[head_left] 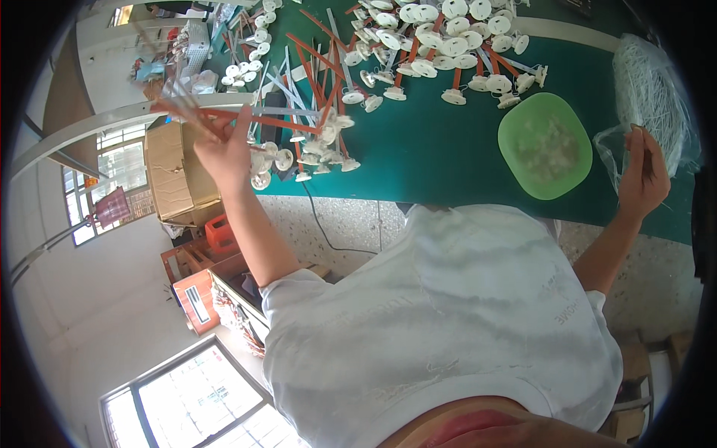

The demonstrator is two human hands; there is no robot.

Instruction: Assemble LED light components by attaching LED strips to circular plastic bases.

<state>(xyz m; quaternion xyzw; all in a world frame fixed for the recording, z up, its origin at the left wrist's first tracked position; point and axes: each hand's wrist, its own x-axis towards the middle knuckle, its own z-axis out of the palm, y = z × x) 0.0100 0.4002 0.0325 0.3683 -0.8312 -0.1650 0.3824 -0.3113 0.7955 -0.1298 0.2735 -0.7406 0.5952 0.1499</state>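
My left hand is raised at the left end of the green table, closed around several red-brown and grey flat strips that look blurred. Close beside it lies a cluster of white round pieces with red and grey strips attached. At the right, my right hand has its fingers pinched together beside a clear plastic bag full of thin whitish strands. What sits between those fingertips is too small to make out. Left of this hand stands a green bowl with small pale bits in it.
Many white discs on red and grey strips are heaped along the far side of the green table. More discs lie at the far left. A cardboard box stands left of my arm, and a cable hangs below the table edge.
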